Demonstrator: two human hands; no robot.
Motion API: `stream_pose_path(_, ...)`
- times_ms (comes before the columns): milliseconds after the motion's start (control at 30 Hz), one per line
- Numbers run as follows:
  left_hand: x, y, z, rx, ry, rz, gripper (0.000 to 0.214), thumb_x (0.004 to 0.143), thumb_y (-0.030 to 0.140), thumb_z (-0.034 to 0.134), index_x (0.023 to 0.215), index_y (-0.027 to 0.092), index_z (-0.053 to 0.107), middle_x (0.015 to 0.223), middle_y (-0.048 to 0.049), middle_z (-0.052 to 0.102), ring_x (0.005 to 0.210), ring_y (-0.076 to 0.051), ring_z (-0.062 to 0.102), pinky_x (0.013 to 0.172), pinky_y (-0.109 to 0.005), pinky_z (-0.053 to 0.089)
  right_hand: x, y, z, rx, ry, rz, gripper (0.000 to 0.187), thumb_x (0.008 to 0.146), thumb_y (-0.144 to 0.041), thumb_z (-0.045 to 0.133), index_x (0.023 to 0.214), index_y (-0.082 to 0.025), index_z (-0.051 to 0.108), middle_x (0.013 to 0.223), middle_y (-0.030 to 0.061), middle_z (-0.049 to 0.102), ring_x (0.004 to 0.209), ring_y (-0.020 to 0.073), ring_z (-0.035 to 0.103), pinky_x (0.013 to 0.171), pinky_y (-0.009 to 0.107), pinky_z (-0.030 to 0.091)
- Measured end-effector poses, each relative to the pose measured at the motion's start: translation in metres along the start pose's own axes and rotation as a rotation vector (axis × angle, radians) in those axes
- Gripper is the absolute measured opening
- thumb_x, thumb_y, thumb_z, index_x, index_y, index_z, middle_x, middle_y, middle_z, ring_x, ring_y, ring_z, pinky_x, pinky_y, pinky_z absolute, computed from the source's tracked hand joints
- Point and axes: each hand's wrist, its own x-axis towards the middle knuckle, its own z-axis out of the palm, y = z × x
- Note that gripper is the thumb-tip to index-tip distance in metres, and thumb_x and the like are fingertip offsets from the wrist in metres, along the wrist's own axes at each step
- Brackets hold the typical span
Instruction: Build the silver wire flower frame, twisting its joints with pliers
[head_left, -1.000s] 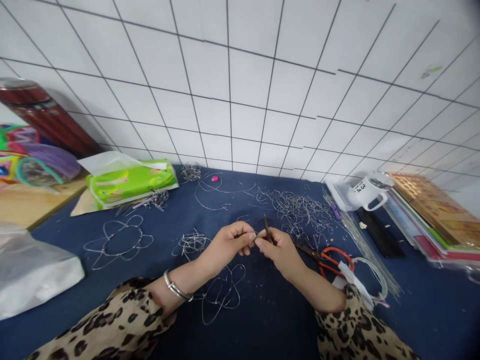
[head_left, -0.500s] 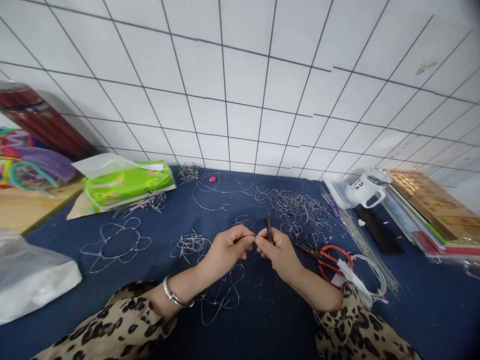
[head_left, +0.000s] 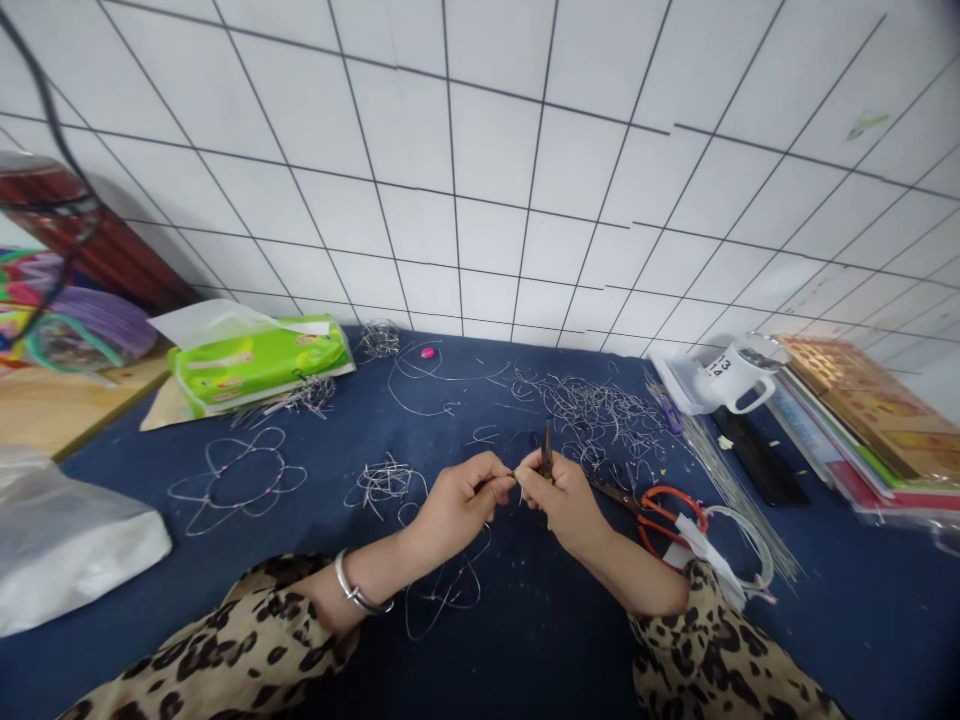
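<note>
My left hand is closed in a pinch, with thumb and forefinger on a thin wire whose end barely shows. Close against its fingertips, my right hand is closed around a pair of pliers, jaws pointing up, while its thumb and forefinger pinch at the same spot. Below the left hand lies a wire piece with loops, partly covered by the hand and wrist; I cannot tell whether it joins the pinched wire. To the left, a flower-shaped wire form with small pink beads rests on the blue tabletop.
Scissors with orange handles lie beside my right forearm. Tangled wire scraps, a small wire bundle and straight wires are spread around. Farther out are a green tissue pack, a white mug and stacked books.
My hands stay together, shifted very slightly in view. The pliers stand a little more upright in my right hand. A dark cable has come into view at upper left.
</note>
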Motion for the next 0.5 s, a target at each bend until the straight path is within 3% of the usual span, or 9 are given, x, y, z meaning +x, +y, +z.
stream_pose_path(500,0.0042,-0.0042,0.0022,-0.175,0.057,-0.149,0.018,0.083,0.032,0.050,0.076,0.016,0.053,0.065,0.0021,0.056,0.048,-0.007,0.049,0.046,-0.019,0.041,0.0041,0.0018,0.0014,-0.031,-0.012,0.033,0.018,0.082,-0.035,0.050,0.077,-0.018,0.055,0.061,-0.0030,0.052,0.055,0.0091,0.048,0.055,0.022,0.039)
